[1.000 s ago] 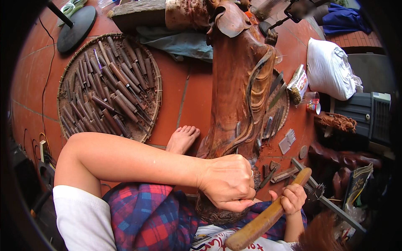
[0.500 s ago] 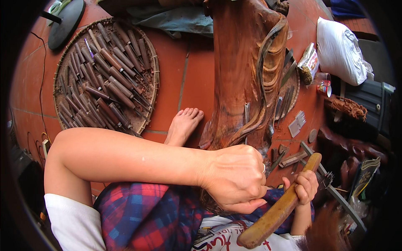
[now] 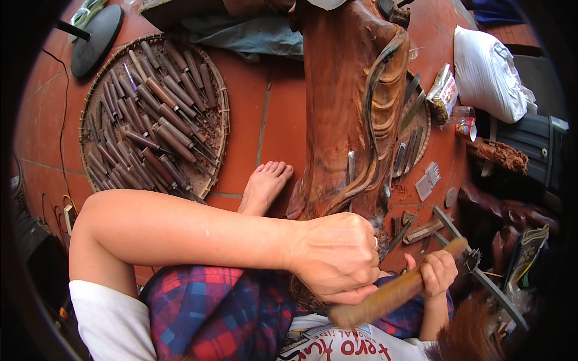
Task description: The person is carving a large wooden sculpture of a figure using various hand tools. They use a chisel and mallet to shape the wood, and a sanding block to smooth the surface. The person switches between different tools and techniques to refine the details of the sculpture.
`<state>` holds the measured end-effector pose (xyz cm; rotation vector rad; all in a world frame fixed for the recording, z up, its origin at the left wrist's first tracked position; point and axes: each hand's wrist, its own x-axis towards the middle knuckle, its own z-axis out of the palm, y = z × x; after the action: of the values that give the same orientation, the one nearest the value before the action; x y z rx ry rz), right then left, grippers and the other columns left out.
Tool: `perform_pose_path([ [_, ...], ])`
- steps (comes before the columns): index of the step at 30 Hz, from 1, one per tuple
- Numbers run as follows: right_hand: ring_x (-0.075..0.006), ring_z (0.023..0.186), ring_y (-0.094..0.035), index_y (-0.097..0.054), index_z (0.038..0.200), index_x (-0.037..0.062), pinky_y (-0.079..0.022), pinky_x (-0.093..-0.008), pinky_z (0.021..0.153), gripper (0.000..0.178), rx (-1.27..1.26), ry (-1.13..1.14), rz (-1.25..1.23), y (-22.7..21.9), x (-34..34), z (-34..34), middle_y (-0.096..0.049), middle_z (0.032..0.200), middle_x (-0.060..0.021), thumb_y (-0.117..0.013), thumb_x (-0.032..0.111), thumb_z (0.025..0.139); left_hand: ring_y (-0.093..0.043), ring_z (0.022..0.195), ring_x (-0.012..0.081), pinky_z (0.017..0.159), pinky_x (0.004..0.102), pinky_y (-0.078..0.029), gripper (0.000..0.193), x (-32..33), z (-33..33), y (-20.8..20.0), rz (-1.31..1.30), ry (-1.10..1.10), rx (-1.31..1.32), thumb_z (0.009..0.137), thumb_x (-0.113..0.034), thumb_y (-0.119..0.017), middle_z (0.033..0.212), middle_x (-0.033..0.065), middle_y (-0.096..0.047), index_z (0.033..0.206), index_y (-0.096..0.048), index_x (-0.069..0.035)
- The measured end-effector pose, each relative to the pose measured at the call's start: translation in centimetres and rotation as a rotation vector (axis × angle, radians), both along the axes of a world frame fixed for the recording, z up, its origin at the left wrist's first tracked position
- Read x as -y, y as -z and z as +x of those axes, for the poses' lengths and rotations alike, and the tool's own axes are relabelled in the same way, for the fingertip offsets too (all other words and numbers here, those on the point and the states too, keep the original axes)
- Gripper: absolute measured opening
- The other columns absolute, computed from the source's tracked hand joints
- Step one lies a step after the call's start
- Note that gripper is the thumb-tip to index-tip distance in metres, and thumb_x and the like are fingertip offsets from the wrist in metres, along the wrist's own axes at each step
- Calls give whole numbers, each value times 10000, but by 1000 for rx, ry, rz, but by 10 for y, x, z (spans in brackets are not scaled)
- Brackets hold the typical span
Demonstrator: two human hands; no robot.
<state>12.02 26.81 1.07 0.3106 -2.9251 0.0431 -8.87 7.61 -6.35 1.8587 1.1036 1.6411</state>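
Observation:
A tall reddish-brown carved wood piece (image 3: 328,108) with draped folds and a twisting dark ridge stands in front of me. By its lower end my left hand (image 3: 334,256) is closed in a fist, with a ring on one finger. What this fist grips is hidden. My right hand (image 3: 438,274) is wrapped round a yellowish wooden club (image 3: 400,292). The club is tilted, and its motion-blurred lower end is beside my left fist; I cannot tell whether they touch. A narrow metallic strip (image 3: 351,165) shows against the carving.
On the left, a round woven tray (image 3: 224,120) holds several wooden-handled carving tools. My bare foot (image 3: 266,185) rests on the red tile floor (image 3: 286,108). To the right are a white sack (image 3: 490,75), a plastic cup (image 3: 465,123), wood scraps (image 3: 421,231) and a metal bar (image 3: 494,295).
The club has swung flatter, its lower end moving up and left toward my left fist. My right hand keeps hold of it. The whole view has shifted slightly.

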Motion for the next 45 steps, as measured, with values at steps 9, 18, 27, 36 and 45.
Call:
perform_pose_path([
  [9, -229, 636, -554, -470, 744, 86, -493, -350, 538, 417, 42, 14, -10, -8, 4, -2, -550, 729, -50, -868, 174, 657, -557, 584, 238, 581, 350, -437, 271, 5, 8, -3, 58, 78, -86, 812, -250, -587, 603, 56, -531, 610, -529, -79],
  [18, -230, 629, -549, -474, 761, 89, -497, -351, 536, 418, 43, 7, -68, -13, 6, -5, -537, 719, -45, -868, 181, 656, -548, 458, 339, 477, 416, -440, 358, 9, 15, -5, 33, 48, 65, 757, -270, -577, 450, 135, -502, 478, -565, -45],
  [27, -233, 627, -550, -475, 784, 82, -495, -356, 537, 443, 84, -13, -54, -17, 11, -5, -534, 729, -49, -879, 159, 622, -564, 497, 316, 503, 407, -445, 338, 8, 12, -14, -67, 78, 10, 779, -250, -599, 510, 121, -539, 523, -537, -38],
  [36, -232, 637, -553, -475, 831, 92, -483, -342, 529, 432, 79, -76, -93, -25, 15, -5, -534, 742, -47, -863, 209, 681, -571, 509, 332, 502, 418, -448, 315, 10, 7, -12, -25, 65, 64, 753, -247, -606, 519, 131, -554, 522, -543, -41],
  [45, -226, 649, -555, -466, 860, 94, -473, -338, 511, 439, 85, -93, -81, -27, 16, -7, -537, 780, -50, -854, 227, 703, -543, 437, 354, 433, 413, -427, 357, 7, 9, -11, 26, 6, 126, 741, -267, -558, 448, 160, -509, 463, -568, -43],
])
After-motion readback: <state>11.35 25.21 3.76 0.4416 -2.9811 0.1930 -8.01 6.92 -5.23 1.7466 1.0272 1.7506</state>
